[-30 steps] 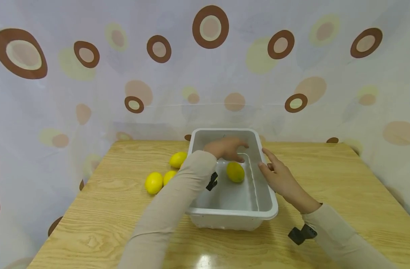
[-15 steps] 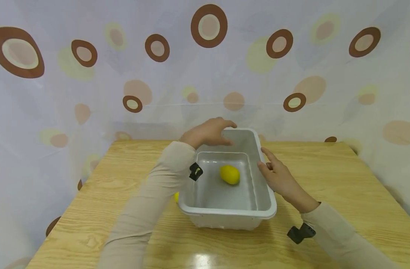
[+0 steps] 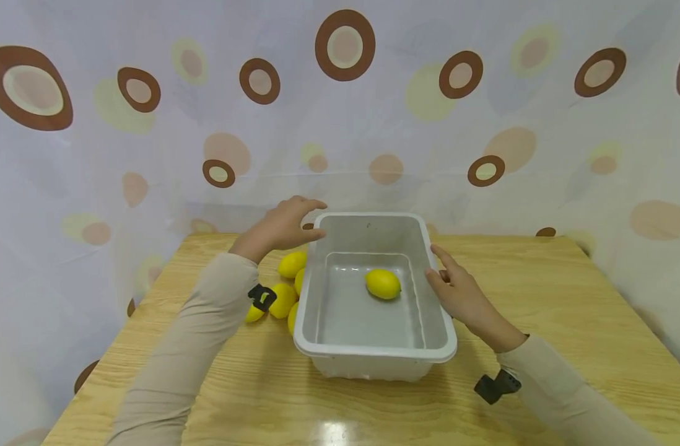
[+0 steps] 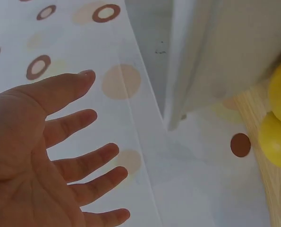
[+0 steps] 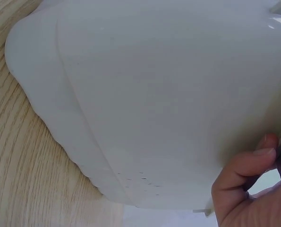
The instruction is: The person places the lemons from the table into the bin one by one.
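A light grey plastic bin (image 3: 373, 354) stands on the table with one yellow lemon (image 3: 383, 284) lying on its floor. My left hand (image 3: 281, 226) hovers near the bin's back left corner with spread fingers and nothing in it, as the bare palm (image 4: 17, 161) in the left wrist view confirms. Several lemons (image 3: 283, 301) lie against the bin's left side, partly hidden by the bin and my left forearm. My right hand (image 3: 465, 300) holds the right rim; in the right wrist view its curled fingers (image 5: 239, 177) sit under the rim against the outer wall.
The wooden table (image 3: 552, 297) extends on both sides of the bin. Behind it hangs a pale curtain (image 3: 340, 136) with brown and beige circles, close to the bin's back edge. A dark wrist camera (image 3: 497, 386) is strapped to each sleeve.
My left hand has come out of the bin and swung left across the rim, leaving the lemon, which has turned and shifted slightly. The right hand has stayed at the rim.
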A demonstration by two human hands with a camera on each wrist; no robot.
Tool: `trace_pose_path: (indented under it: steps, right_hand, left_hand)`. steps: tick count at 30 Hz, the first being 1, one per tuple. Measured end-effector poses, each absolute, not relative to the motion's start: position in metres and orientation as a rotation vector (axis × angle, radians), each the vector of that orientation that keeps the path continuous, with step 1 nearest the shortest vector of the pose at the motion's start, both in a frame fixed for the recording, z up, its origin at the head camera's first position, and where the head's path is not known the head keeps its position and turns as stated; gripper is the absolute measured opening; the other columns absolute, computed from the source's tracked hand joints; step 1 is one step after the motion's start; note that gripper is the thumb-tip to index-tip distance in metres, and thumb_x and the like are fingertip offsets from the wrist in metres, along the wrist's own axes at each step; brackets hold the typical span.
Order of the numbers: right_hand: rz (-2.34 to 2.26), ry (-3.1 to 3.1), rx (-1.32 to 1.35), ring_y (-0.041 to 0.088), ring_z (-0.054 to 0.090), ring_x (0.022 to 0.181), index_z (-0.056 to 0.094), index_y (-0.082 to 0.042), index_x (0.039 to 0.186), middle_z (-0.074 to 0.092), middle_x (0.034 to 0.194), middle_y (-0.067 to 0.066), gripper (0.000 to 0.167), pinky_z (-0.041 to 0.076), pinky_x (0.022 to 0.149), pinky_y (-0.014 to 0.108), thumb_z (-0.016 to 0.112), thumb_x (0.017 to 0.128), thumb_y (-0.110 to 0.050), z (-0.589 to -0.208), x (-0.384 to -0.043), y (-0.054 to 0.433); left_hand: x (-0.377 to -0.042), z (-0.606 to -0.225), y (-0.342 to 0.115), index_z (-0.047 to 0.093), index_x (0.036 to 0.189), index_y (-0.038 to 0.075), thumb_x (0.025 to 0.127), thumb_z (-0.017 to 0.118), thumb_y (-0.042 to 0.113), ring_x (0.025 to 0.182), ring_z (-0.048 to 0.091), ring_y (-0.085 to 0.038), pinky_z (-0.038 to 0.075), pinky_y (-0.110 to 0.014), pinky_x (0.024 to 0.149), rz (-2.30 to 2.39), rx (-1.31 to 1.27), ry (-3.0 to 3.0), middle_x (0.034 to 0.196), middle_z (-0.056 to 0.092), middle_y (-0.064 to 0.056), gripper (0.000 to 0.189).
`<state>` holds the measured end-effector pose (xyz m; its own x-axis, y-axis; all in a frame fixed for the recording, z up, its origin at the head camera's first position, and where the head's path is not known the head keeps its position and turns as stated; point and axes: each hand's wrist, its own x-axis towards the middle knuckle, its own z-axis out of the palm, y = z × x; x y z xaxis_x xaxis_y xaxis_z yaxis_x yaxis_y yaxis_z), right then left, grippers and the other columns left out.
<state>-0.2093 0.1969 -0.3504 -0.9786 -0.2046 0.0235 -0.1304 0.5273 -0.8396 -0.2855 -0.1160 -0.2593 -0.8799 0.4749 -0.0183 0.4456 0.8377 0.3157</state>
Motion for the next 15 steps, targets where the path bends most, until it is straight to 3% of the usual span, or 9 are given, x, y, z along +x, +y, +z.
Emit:
trace_pose_path:
  steps: [5, 15]
  right_hand:
    - [-1.460, 2.676, -0.276, 0.030, 0.064, 0.090, 0.008, -0.006, 0.154, 0.058, 0.113, 0.031, 0.064, 0.056, 0.068, 0.035, 0.039, 0.103, -0.028, -0.350, -0.209, 0.195]
    - [-1.472, 2.669, -0.262, 0.031, 0.064, 0.089, 0.009, -0.006, 0.154, 0.058, 0.112, 0.031, 0.063, 0.056, 0.069, 0.037, 0.040, 0.103, -0.027, -0.348, -0.208, 0.195]
  left_hand:
    - [-0.280, -0.273, -0.148, 0.042, 0.144, 0.006, 0.094, 0.059, 0.029, 0.134, 0.034, -0.040, 0.030, -0.056, 0.108, 0.547, 0.673, 2.966, 0.146, 0.038, -0.021, 0.057]
    - [-0.267, -0.298, -0.184, 0.043, 0.141, 0.000, 0.094, 0.060, 0.025, 0.131, 0.036, -0.043, 0.029, -0.057, 0.108, 0.591, 0.673, 2.974, 0.142, 0.040, -0.026, 0.056]
